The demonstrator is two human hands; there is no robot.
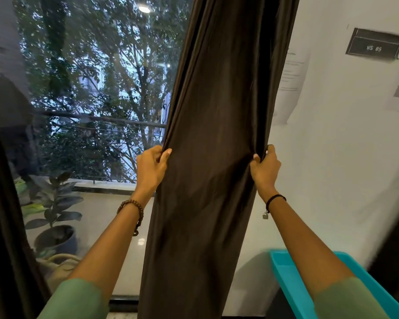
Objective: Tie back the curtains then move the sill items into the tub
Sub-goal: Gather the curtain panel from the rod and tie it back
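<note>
Two hands on one panel. The window (90, 88) fills the left and far side of the view. The dark brown curtain (213, 125) hangs at its right edge against the white wall (343, 157), drawn into a narrow column. Judgement: it is bunched so a tie can go round it and the glass stays uncovered. A second curtain (0, 226) shows at the left edge.

The teal tub (286, 275) sits low at near right beside the curtain's foot, partly hidden by the right forearm. It is probably set there to be within reach of the sill. No sill items and no tie-back are in view.

The left hand (151, 166) pinches the curtain's left edge, fingers curled into the fold. The right hand (266, 168) grips the right edge at the same height. The hands are apart with the gathered cloth between them, both arms reaching forward and up.

Bead bracelet (131, 208) on the left wrist, black cord (274, 200) on the right.

Step in hand: gathering; tie not yet made
</note>
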